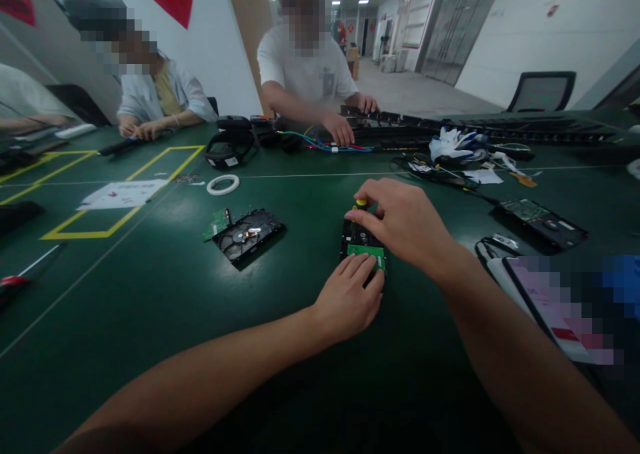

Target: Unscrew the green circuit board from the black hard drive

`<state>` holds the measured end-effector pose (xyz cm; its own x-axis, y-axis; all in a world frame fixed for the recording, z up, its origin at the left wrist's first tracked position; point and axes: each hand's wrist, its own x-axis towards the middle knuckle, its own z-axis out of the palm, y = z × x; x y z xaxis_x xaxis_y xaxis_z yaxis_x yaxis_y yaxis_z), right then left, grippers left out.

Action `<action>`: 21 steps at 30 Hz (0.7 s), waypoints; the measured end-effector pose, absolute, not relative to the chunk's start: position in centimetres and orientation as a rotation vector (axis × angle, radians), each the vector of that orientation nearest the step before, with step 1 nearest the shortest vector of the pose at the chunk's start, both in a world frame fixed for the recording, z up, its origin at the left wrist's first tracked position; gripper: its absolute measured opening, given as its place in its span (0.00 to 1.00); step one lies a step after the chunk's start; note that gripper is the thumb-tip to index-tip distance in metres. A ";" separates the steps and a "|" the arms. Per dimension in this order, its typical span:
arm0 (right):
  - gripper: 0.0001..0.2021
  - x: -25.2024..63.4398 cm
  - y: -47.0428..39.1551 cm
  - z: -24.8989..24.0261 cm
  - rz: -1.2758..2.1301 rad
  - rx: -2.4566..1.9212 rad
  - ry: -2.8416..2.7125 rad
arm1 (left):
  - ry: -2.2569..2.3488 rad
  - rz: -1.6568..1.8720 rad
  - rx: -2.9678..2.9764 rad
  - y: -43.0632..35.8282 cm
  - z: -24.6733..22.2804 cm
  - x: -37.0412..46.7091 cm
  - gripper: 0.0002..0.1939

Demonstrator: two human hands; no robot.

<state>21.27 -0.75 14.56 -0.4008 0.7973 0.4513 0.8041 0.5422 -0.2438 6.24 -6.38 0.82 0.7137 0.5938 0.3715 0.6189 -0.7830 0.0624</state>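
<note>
Small yellow driver standing over the hard drive

The right hand (407,222) is pinching the yellow-topped driver (361,203) in a narrow grip at the far end of the hard drive (351,235). The drive is lying on the green bench (165,294), between the two forearms. The left hand (347,297) is resting its fingers on the near end, over the green board (364,249); I cannot tell whether that grip is closing around the edges.

Working well here probably means keeping the driver upright, pressing down firmly and bracing the drive against twisting (a slanted tip would likely be chewing the screw head). The right fingers are hiding the tip.

To the left, another opened drive (250,235) is lying by a loose board (215,226), with a tape roll (235,185) beyond. A flat device (543,297) is sitting near the right forearm, perhaps inviting a bump. Farther off, a co-worker's hand (340,129) is reaching among coloured cables (320,144).
</note>
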 end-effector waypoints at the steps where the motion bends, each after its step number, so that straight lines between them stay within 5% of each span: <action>1: 0.09 21.2 -0.8 14.5 -0.015 -1.290 -2.255 | -1.010 -0.577 -2.846 -6.4 0.8 6.2 0.21; 21: 0.13 21.1 -0.8 14.2 0.079 -1.326 -2.232 | -1.058 -0.551 -2.868 -6.5 1.3 6.4 0.19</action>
<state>21.11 -0.78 14.20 -0.3718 0.8298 0.4162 0.7983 0.5146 -0.3129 6.41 -6.49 1.30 0.7054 0.6224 0.3392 0.6348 -0.7676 0.0883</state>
